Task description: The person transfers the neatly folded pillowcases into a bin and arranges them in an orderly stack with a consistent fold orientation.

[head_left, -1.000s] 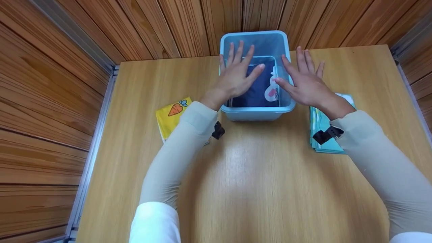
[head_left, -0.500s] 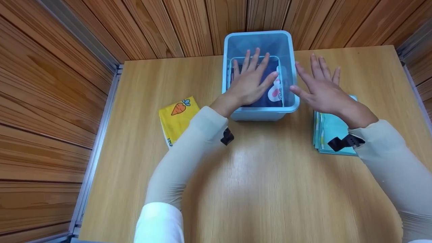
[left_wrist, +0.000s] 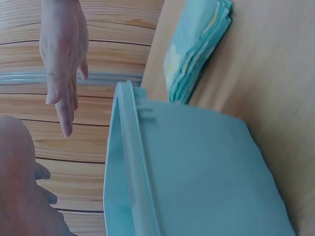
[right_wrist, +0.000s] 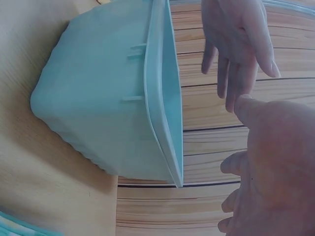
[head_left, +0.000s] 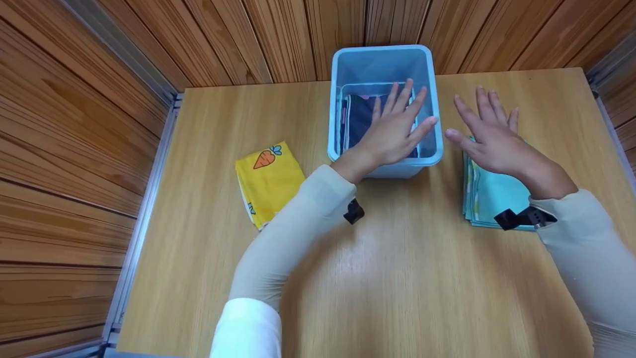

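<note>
My left hand [head_left: 392, 134] hovers above the light blue bin [head_left: 382, 162], fingers spread and nothing held. In the left wrist view it appears over the bin's rim [left_wrist: 129, 142]. Dark navy folded cloth [head_left: 360, 119] lies inside the bin, partly hidden by that hand. To the right of the bin, my right hand [head_left: 502, 144] is held in the air with straight, spread fingers, above a stack of folded turquoise cloths [head_left: 497, 199]. It holds nothing, and the right wrist view shows it beside the bin [right_wrist: 103, 98] at rim height.
A folded yellow cloth [head_left: 273, 184] with a carrot print lies left of the bin on the wooden table [head_left: 397, 288]. Wood-plank walls [head_left: 278, 40] stand behind and to the left, close to the bin's back.
Both hands have moved rightward and slightly toward me, the left across the bin and the right away from its rim. The cloths and bin stay in place while the view shifts slightly.
</note>
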A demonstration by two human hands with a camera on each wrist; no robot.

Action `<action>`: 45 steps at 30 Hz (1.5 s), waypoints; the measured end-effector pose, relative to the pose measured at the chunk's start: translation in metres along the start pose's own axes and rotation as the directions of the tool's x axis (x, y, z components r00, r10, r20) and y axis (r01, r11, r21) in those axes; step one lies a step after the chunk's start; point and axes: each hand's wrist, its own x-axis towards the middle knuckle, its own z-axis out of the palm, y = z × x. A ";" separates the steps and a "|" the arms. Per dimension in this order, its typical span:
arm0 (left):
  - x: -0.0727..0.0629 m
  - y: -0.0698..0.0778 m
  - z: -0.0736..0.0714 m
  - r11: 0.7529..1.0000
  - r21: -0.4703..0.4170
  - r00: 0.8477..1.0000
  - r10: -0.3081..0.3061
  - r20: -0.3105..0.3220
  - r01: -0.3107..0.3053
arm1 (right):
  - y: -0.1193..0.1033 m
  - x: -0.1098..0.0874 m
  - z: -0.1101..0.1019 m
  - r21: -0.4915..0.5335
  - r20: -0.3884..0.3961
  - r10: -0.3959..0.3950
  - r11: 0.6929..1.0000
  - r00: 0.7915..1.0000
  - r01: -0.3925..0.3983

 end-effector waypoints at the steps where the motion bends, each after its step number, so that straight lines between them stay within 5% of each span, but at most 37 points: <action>1: 0.000 0.001 0.002 1.000 -0.011 1.000 0.008 0.001 -0.008 | 0.002 -0.001 0.000 0.005 -0.001 0.001 1.000 1.000 -0.001; 29: 0.006 0.045 0.040 0.998 -0.035 0.998 0.055 0.040 -0.054 | 0.049 -0.039 -0.004 0.168 -0.054 0.075 0.984 0.996 -0.065; 45: 0.006 0.063 0.069 0.986 -0.131 0.985 0.120 0.127 -0.104 | 0.080 -0.055 0.010 0.264 -0.063 0.168 0.954 0.984 -0.146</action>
